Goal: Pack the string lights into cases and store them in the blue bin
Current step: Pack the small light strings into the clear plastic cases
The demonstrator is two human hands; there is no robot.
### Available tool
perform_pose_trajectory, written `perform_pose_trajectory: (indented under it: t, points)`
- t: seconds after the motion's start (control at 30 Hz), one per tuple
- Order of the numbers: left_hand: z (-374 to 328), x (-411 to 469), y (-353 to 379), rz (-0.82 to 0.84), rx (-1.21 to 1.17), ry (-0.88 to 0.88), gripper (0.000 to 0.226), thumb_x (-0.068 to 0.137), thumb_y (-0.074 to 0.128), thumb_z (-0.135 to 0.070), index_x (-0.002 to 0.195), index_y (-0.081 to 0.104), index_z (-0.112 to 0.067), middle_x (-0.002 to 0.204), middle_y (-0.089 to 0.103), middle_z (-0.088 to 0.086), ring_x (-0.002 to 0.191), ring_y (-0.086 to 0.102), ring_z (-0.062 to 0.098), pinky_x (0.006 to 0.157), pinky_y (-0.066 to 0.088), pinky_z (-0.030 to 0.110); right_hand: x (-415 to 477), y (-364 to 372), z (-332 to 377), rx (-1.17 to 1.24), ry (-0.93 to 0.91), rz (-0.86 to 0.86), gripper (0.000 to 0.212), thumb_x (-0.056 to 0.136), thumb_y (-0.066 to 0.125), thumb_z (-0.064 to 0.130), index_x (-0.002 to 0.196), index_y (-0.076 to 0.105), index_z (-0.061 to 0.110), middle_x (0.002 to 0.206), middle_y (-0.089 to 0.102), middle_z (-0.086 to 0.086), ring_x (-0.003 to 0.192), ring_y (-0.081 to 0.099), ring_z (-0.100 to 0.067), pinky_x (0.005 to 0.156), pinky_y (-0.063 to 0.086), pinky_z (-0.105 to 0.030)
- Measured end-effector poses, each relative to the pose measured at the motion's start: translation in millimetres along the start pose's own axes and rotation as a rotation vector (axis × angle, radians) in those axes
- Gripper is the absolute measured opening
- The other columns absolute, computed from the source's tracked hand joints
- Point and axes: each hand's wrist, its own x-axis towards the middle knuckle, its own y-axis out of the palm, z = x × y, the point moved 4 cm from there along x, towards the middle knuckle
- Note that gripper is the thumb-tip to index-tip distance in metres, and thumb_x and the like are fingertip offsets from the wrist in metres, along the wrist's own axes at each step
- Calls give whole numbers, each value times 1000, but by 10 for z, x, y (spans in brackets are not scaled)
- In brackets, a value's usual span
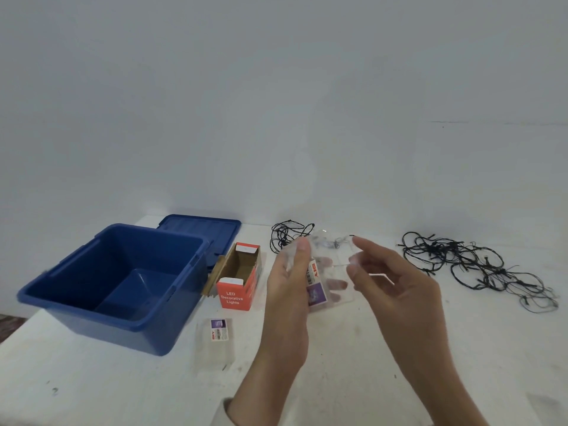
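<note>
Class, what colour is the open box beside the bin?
The box is red with white lettering, head view.

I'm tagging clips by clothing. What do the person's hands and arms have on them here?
The left hand and right hand are bare: no gloves, rings or watch show. A pale sleeve cuff covers the left forearm at the bottom edge; the right forearm is uncovered as far as visible.
</note>
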Motion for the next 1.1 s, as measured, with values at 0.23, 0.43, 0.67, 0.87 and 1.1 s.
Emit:
perform_pose_trajectory:
  t: [0.23,0.43,0.67,0.87,1.1]
  points:
    - [-8,-32,-2,7,20,12,23,92,49,-37,111,56,-28,84,74,-9,67,72,11,56,57,24,-41,50,107,-558,-476,-20,23,77,66,8,99,73,8,86,66,0,70,53,-1,68,38,-1]
    - [-28,-42,-22,-26,41,69,25,90,51,-37,111,58,-25,92,73,0,74,72,15,57,57,26,-10,39,121,-609,-532,101,24,80,62,8,101,72,7,92,66,-2,77,60,-11,68,43,-10]
    - [-20,-31,-45,-58,8,46,34,86,52,-41,117,55,-25,105,71,3,87,71,17,65,58,26,-73,71,180,-512,-420,394,43,94,35,26,133,51,17,127,57,14,121,46,4,102,35,-15]
    - [27,-7,-46,-14,-34,-34,26,90,49,-41,114,50,-32,107,69,4,91,70,17,74,58,32,-192,145,128,-493,-307,434,68,89,38,42,147,3,42,123,34,51,120,30,23,96,18,2]
    - [53,-1,-58,252,-36,-119,40,90,54,-26,128,43,-22,112,69,5,101,65,15,86,52,32,-45,90,-41,-524,-218,309,94,75,73,27,139,8,50,114,40,38,106,46,8,84,33,-1]
